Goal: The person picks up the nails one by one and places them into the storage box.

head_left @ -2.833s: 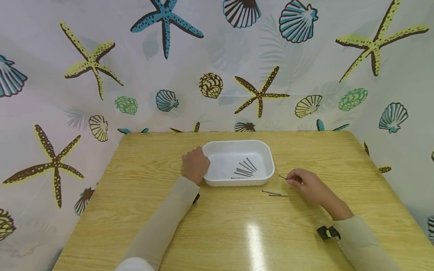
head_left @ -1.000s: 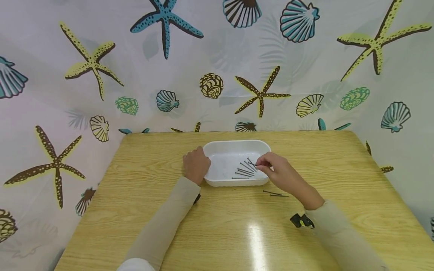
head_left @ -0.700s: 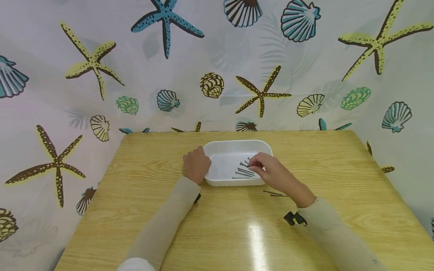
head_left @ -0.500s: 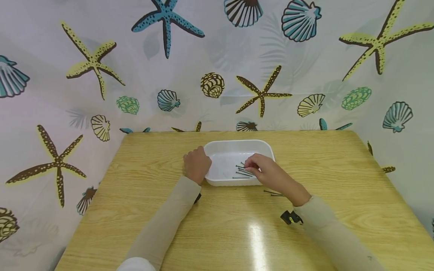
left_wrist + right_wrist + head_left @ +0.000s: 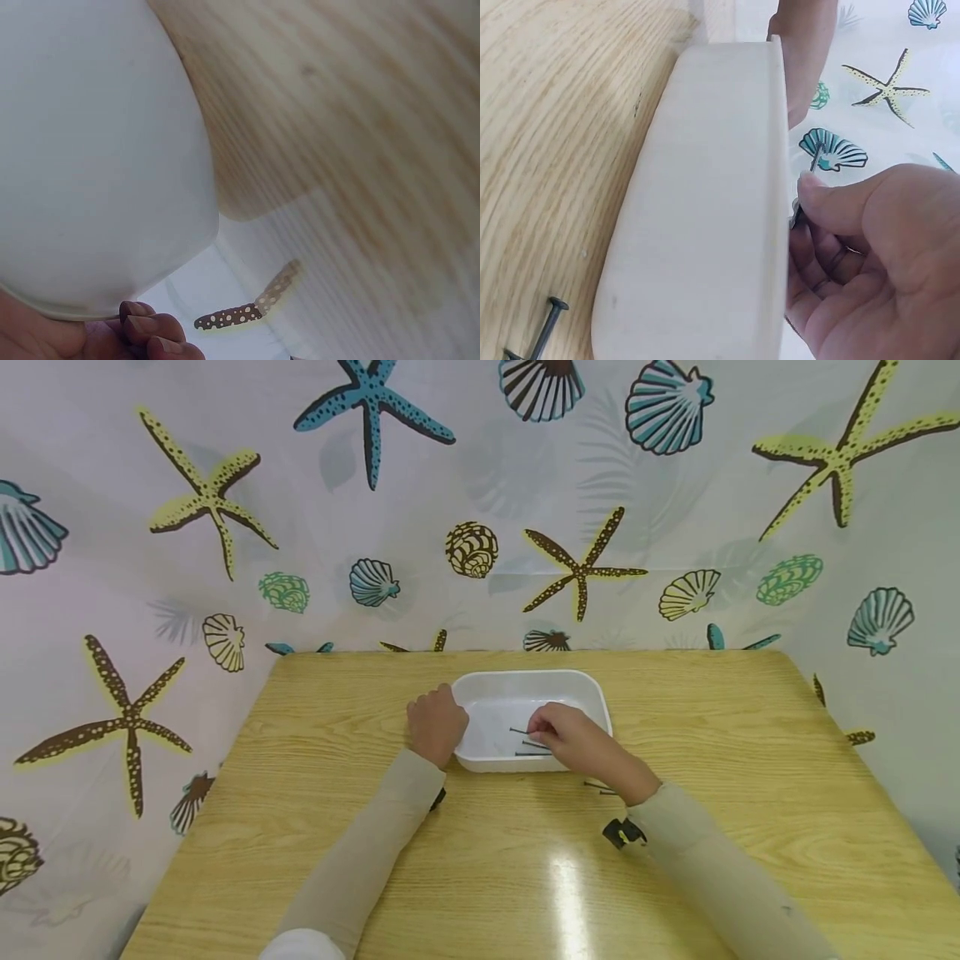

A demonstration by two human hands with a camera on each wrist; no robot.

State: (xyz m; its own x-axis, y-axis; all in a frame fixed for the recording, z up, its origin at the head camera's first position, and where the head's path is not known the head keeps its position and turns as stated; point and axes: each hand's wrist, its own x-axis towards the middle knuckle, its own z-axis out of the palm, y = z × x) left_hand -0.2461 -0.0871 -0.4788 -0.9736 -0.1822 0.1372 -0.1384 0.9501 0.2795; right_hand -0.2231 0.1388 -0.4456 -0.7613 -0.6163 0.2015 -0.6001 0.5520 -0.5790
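A white plastic tray (image 5: 468, 762) sits on the table, its outer wall (image 5: 105, 165) filling much of the left wrist view. My left hand (image 5: 437, 725) grips the left end of its rim, fingers curled at the edge. Over the inside of the tray, my right hand (image 5: 564, 737) pinches a dark nail (image 5: 519, 731) between thumb and fingers; the nail (image 5: 817, 156) points up past the rim in the right wrist view. More nails (image 5: 531, 754) lie on the tray floor, partly hidden by the right hand.
Two loose nails (image 5: 600, 787) lie on the wooden table (image 5: 480, 860) in front of the tray's right end, partly behind the right wrist. A patterned cloth with shells and starfish (image 5: 420, 527) hangs behind the table.
My right hand has picked a nail from the table's right side and carried it left into the tray, moving further left over the other nails. My left hand stays on the rim.
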